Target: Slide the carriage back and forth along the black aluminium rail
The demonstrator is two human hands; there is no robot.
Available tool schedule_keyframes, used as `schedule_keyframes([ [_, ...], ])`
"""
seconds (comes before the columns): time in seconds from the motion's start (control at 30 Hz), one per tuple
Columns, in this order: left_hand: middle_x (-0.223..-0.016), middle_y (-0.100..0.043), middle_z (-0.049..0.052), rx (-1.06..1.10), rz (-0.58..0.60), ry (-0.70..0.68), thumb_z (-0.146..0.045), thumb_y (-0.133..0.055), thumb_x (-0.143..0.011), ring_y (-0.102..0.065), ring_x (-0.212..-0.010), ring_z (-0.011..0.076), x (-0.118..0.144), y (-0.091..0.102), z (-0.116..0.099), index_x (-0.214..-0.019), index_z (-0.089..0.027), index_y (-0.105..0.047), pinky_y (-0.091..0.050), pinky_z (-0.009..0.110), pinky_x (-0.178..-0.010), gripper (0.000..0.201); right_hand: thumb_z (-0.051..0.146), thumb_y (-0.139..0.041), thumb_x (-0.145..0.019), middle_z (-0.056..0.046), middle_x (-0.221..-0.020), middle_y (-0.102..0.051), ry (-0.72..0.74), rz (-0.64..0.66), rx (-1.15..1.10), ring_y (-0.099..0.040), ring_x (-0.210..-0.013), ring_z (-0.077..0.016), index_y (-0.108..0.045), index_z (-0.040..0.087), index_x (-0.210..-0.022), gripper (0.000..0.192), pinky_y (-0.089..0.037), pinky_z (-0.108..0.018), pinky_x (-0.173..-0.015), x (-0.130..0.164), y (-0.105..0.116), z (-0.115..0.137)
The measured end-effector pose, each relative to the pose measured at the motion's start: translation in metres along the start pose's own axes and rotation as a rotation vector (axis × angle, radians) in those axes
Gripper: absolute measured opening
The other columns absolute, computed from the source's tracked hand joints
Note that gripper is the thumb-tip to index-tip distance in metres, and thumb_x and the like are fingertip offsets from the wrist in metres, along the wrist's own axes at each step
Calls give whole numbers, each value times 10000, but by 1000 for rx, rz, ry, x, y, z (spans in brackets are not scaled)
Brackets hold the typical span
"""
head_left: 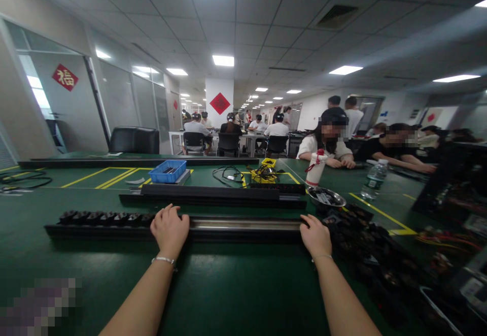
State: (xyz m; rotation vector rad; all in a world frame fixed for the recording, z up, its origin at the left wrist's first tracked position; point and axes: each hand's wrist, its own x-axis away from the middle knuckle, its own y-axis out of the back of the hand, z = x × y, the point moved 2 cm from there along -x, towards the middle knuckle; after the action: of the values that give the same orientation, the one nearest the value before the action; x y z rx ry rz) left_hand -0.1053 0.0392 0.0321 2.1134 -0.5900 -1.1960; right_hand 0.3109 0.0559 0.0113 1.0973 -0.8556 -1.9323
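A long black rail [247, 230] lies crosswise on the green table, with a bare metallic strip along its right half. Several small black parts [108, 218] sit in a row in its left half. My left hand [170, 230] is curled over the rail near its middle, at the right end of that row. It covers whatever lies beneath the palm. At the rail's right end, my right hand [316, 235] is closed around it, fingers over the top and far side.
Behind lie another black rail [213, 196], a blue bin [168, 171], cables, a yellow holder [264, 172]. To the right are a metal bowl [326, 198], a white bottle [315, 168], a water bottle [375, 179] and a pile of black parts [365, 255]. People sit beyond.
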Motion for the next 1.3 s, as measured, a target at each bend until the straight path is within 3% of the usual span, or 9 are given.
schedule_keyframes([
  [0.1,-1219,-567,90,-3,41,7,-268,-408,-769,-431,-1158,261,0,0,-1,-959,-185,-627,-336,445,-945,301,265,-350,-770,-53,-1258,-536,-9,-8,-7,-476,-1122,-221,-648,206,-1116,460,-334,-333,-967,0,-1,0],
  [0.23,-1338,-460,101,-25,28,36,-300,-426,-767,-356,-1225,287,2,1,-2,-967,-181,-625,-354,436,-914,306,274,-347,-771,-48,-1265,-532,-30,-1,-27,-487,-1099,-224,-647,218,-1120,463,-342,-341,-954,1,0,0],
  [0.47,-1186,-583,112,-43,24,-17,-256,-430,-773,-449,-1103,282,1,-2,-1,-989,-157,-620,-347,432,-906,304,281,-337,-778,-47,-1273,-523,-31,4,-29,-474,-1111,-231,-641,210,-1127,468,-345,-342,-950,1,-1,0],
  [0.67,-1039,-649,91,-51,118,-52,-254,-389,-795,-512,-990,278,2,2,-3,-980,-175,-602,-407,400,-776,293,278,-337,-778,-45,-1274,-523,-30,-5,-38,-486,-1093,-225,-639,221,-1128,466,-356,-343,-932,3,0,0],
  [0.93,-1092,-640,83,-4,150,-125,-183,-363,-789,-566,-944,242,0,0,-2,-1007,-185,-586,-434,360,-776,312,250,-343,-772,-70,-1248,-542,15,-33,-31,-481,-1121,-206,-653,186,-1091,450,-330,-335,-967,1,-3,-1],
  [1.07,-1172,-610,68,61,127,-53,-211,-374,-790,-584,-960,229,-1,0,0,-1051,-195,-553,-447,338,-778,317,249,-350,-766,-63,-1240,-548,10,-47,-38,-484,-1118,-210,-654,196,-1089,447,-344,-337,-954,0,-4,-2],
  [1.3,-916,-677,98,36,279,91,-345,-382,-804,-630,-856,276,-2,0,-1,-1114,-239,-526,-452,353,-647,358,261,-341,-769,-58,-1251,-538,-4,-27,-27,-479,-1116,-217,-646,205,-1110,461,-345,-344,-949,0,-4,-3],
])
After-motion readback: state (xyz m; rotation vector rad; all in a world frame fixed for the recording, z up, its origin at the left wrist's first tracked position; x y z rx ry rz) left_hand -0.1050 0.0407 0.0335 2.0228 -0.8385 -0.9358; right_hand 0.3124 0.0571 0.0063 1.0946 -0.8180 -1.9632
